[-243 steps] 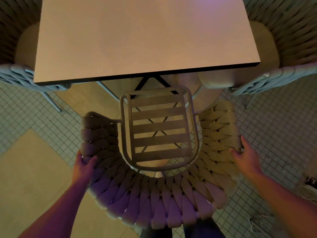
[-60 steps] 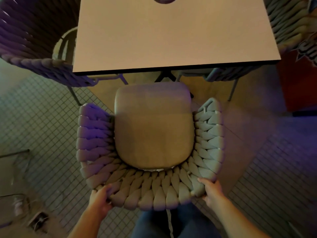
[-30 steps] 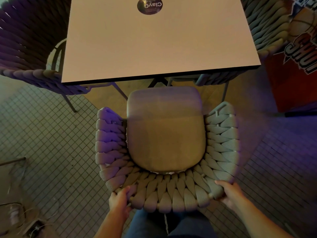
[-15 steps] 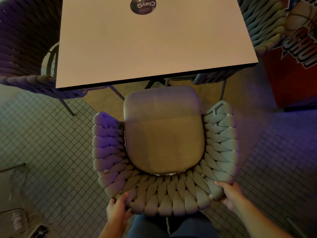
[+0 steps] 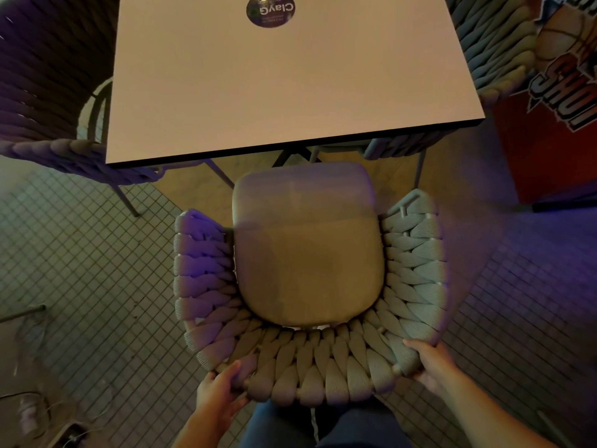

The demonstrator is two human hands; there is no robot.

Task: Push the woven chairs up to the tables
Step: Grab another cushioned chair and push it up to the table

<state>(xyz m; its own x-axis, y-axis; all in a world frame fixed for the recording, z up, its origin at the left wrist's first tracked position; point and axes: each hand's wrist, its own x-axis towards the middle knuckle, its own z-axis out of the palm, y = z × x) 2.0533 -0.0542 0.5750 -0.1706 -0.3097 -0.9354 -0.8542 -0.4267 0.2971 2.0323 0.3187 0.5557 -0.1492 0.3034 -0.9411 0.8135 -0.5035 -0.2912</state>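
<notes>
A woven chair (image 5: 416, 276) with a tan seat cushion (image 5: 307, 250) stands right below me, facing a square table (image 5: 284, 82). The cushion's front edge lies just short of the table's near edge. My left hand (image 5: 223, 389) grips the curved woven back at its lower left. My right hand (image 5: 429, 363) grips the same back at its lower right. My legs show under the chair back.
Another woven chair (image 5: 48, 92) is tucked at the table's left side and a third (image 5: 491, 43) at its right. A round sticker (image 5: 270, 10) lies on the tabletop. A red printed panel (image 5: 555, 124) stands at right. Cables (image 5: 29, 412) lie on the tiled floor at lower left.
Eight seconds ago I held a cushionless slatted chair at another table. Over the last second this chair has slid slightly toward the table, both hands staying on its back.
</notes>
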